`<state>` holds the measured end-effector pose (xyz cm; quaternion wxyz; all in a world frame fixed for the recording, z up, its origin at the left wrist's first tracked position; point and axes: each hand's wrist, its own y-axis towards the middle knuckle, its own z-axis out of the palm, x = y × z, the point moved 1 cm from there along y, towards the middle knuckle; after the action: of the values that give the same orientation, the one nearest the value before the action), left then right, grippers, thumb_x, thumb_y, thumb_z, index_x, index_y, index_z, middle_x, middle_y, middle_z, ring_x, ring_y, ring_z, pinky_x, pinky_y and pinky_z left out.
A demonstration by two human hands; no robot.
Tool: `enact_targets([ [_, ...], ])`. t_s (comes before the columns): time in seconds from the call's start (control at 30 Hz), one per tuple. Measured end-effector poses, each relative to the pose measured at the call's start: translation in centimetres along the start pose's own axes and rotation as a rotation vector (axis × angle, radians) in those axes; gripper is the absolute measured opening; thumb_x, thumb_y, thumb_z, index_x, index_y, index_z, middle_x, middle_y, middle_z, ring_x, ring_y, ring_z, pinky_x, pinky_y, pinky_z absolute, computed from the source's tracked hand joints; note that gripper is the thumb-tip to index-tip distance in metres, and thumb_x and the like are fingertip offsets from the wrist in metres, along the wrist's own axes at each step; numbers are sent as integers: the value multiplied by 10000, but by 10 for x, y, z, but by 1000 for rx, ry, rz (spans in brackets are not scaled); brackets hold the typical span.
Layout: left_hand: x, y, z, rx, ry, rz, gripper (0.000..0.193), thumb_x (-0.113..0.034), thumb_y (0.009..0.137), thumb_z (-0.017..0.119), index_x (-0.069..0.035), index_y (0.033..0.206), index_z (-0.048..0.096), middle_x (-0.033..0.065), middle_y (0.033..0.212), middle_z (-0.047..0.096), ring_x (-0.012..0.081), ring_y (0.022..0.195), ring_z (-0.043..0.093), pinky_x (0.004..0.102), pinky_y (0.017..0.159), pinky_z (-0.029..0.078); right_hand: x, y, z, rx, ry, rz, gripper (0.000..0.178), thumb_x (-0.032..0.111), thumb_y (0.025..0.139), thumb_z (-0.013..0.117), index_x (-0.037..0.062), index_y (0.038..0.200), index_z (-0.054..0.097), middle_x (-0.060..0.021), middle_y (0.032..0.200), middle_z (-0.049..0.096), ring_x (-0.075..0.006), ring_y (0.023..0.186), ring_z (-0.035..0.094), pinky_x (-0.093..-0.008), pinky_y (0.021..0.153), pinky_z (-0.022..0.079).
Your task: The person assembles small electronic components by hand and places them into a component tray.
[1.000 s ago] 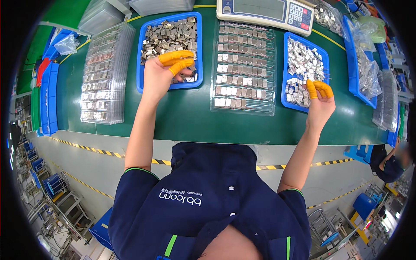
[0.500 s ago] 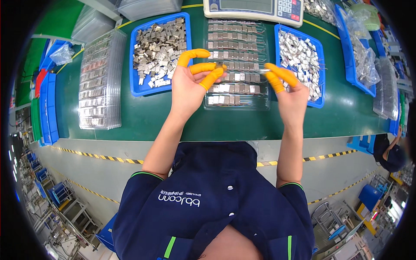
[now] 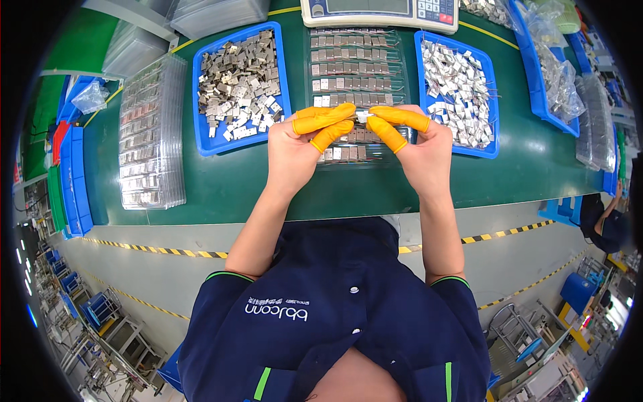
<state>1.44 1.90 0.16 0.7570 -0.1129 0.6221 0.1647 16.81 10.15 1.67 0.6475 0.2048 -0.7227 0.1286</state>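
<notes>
My left hand (image 3: 295, 151) and my right hand (image 3: 425, 147), both with yellow finger cots, meet over a clear plastic tray (image 3: 372, 163). My right fingers pinch a small white connector (image 3: 364, 116). My left fingers are closed at its other side on a small metal shell, now mostly hidden by the fingertips. Rows of metal-shelled pieces with thin wires (image 3: 351, 69) lie in the tray, its lower rows partly behind my hands. A blue bin (image 3: 234, 146) of loose metal shells stands at left; another blue bin (image 3: 495, 127) at right holds white connectors with wires.
Beyond the tray stands a digital scale (image 3: 375, 17). A stack of filled clear trays (image 3: 154, 134) is on the left of the green table (image 3: 268, 194). At far right are a blue bin (image 3: 536, 87) with plastic bags and more clear trays (image 3: 593, 127). Another person (image 3: 606, 221) is at the right edge.
My hands, apart before, have come together. The right hand has moved left with the white connector to the left fingertips. The view has shifted slightly.
</notes>
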Motion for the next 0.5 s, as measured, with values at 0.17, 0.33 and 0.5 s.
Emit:
enact_targets([
  [0.17,-3,-2,-4,46,448,159,208,25,746,669,-31,946,690,72,936,669,152,833,633,250,759,511,4,0,-8,69,-108,25,182,24,715,715,38,896,702,-46,873,648,-127,789,596,-233,713,458],
  [0.33,-18,-3,-3,180,364,151,206,12,735,681,-52,930,699,52,885,677,145,794,635,244,717,512,3,-2,-15,286,272,118,288,-56,675,712,-29,957,661,-130,1029,635,-213,942,610,-290,832,479],
  [0.5,-19,-3,-7,408,217,91,206,26,732,678,-38,926,697,60,870,677,146,785,640,249,710,519,7,-9,-13,424,532,499,398,-79,674,703,-52,1060,607,-133,1080,621,-192,949,612,-294,814,513],
])
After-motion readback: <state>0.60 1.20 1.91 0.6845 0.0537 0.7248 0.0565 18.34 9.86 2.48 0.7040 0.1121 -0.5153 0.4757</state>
